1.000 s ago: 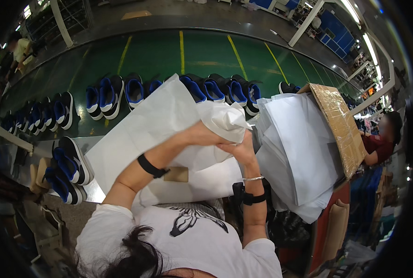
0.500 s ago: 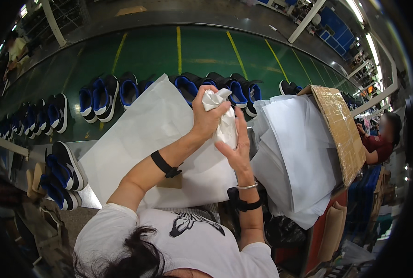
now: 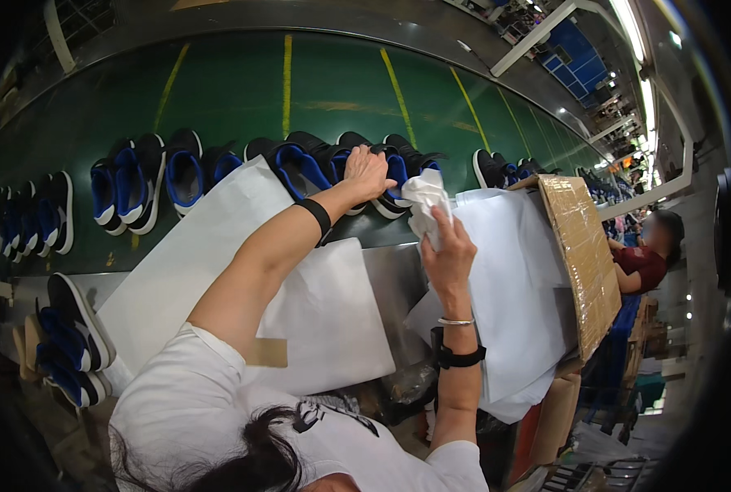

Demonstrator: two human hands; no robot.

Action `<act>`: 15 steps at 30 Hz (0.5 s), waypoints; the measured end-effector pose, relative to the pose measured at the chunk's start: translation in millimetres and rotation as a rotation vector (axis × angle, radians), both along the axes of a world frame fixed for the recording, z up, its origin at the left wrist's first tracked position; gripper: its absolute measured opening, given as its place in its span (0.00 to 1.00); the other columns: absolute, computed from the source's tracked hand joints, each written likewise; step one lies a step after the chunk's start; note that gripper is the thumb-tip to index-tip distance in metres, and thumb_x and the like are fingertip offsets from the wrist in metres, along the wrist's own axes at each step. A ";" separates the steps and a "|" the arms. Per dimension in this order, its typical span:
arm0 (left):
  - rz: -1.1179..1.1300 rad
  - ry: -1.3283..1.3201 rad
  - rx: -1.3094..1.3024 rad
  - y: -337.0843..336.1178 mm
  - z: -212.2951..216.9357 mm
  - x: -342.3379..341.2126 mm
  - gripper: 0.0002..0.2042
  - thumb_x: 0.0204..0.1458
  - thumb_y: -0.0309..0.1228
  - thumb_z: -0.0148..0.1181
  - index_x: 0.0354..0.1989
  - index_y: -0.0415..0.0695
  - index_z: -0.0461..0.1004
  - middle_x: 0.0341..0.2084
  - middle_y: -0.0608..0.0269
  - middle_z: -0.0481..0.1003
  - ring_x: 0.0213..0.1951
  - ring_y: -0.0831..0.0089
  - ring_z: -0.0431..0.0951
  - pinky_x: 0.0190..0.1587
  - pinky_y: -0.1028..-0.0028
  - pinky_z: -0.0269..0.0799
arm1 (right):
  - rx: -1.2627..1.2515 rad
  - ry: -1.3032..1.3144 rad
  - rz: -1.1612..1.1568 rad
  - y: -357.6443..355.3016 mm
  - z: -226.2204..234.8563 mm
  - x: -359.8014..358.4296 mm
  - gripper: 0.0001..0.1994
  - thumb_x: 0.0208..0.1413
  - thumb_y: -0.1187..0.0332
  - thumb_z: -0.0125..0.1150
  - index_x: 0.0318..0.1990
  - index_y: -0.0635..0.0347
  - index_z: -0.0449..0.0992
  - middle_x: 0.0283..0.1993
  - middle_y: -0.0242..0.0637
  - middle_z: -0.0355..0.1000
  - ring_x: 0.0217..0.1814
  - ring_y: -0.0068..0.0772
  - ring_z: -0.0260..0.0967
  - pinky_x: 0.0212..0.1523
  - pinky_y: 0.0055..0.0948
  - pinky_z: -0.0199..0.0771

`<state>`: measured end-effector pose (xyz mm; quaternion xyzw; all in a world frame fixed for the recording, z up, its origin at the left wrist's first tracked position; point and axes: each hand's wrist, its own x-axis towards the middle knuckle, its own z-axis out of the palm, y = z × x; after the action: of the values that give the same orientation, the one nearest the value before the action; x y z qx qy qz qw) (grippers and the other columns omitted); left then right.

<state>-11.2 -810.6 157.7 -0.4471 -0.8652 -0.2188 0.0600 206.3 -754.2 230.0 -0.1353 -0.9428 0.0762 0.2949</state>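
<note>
My right hand (image 3: 450, 256) is closed around a crumpled wad of white paper (image 3: 427, 201), held upright over the right end of the bench. Farther forward, my left hand (image 3: 368, 174) is on a black shoe (image 3: 396, 170) with a blue lining and white sole. Its fingers bend over the upper near the strap, the thumb beside the opening; the hand hides part of the shoe. Under my left arm lie large white paper sheets (image 3: 324, 316) with a small tan piece (image 3: 267, 353) on them.
Several similar shoes (image 3: 132, 184) line the green conveyor (image 3: 226, 90), marked with yellow lines. A shoe pair (image 3: 78, 328) stands at the bench's left end. To the right, a paper stack (image 3: 513, 279) leans in an opened cardboard box (image 3: 582, 254). A person (image 3: 648, 254) is beyond it.
My left hand has let go of the paper wad and reached forward to a shoe. My right hand now holds the wad alone, farther right. The view has shifted slightly.
</note>
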 end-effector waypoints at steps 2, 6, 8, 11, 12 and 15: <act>-0.013 0.019 0.070 8.1 -5.1 -13.1 0.15 0.47 0.38 0.58 0.32 0.36 0.77 0.30 0.45 0.77 0.42 0.51 0.75 0.43 0.59 0.71 | 0.051 -0.007 0.031 -0.1 -3.3 -12.1 0.27 0.37 0.77 0.66 0.52 0.54 0.72 0.45 0.46 0.72 0.42 0.48 0.72 0.43 0.40 0.73; -0.191 -0.050 0.176 -2.3 -11.4 -48.0 0.10 0.48 0.30 0.51 0.29 0.35 0.74 0.27 0.38 0.75 0.37 0.44 0.76 0.45 0.55 0.72 | 0.162 -0.147 0.091 -5.7 0.4 -40.5 0.25 0.38 0.77 0.64 0.49 0.53 0.73 0.41 0.43 0.72 0.38 0.45 0.71 0.38 0.39 0.73; -0.213 -0.077 0.179 -3.2 -9.0 -45.2 0.10 0.48 0.30 0.50 0.29 0.35 0.74 0.27 0.37 0.74 0.37 0.43 0.75 0.44 0.55 0.72 | 0.191 -0.371 0.110 0.7 -10.3 -58.5 0.21 0.41 0.76 0.60 0.47 0.55 0.73 0.38 0.42 0.72 0.38 0.44 0.71 0.37 0.38 0.72; -0.245 -0.126 0.223 3.5 -7.0 -36.5 0.10 0.49 0.30 0.50 0.30 0.35 0.74 0.29 0.37 0.74 0.36 0.43 0.75 0.44 0.55 0.72 | 0.245 -0.316 0.104 35.2 -41.5 -112.0 0.13 0.41 0.76 0.58 0.39 0.58 0.76 0.31 0.42 0.73 0.33 0.46 0.73 0.33 0.41 0.73; -0.241 -0.153 0.260 3.7 -7.3 -37.7 0.10 0.49 0.30 0.50 0.30 0.35 0.74 0.29 0.37 0.73 0.36 0.44 0.75 0.43 0.55 0.72 | 0.270 -0.296 0.069 46.4 -52.5 -126.9 0.11 0.41 0.77 0.58 0.36 0.59 0.77 0.29 0.43 0.73 0.31 0.47 0.73 0.31 0.42 0.73; -0.222 -0.088 0.360 7.8 -19.6 -42.7 0.10 0.49 0.30 0.51 0.32 0.37 0.75 0.31 0.42 0.73 0.37 0.46 0.76 0.41 0.55 0.73 | 0.279 -0.292 0.159 61.2 -72.0 -144.1 0.09 0.39 0.77 0.59 0.32 0.58 0.78 0.27 0.44 0.73 0.29 0.48 0.74 0.30 0.42 0.74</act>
<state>-53.9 -802.7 138.1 -0.5117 -0.7596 -0.3941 0.0767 62.1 -693.0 158.0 -0.0278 -0.9846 -0.0525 0.1642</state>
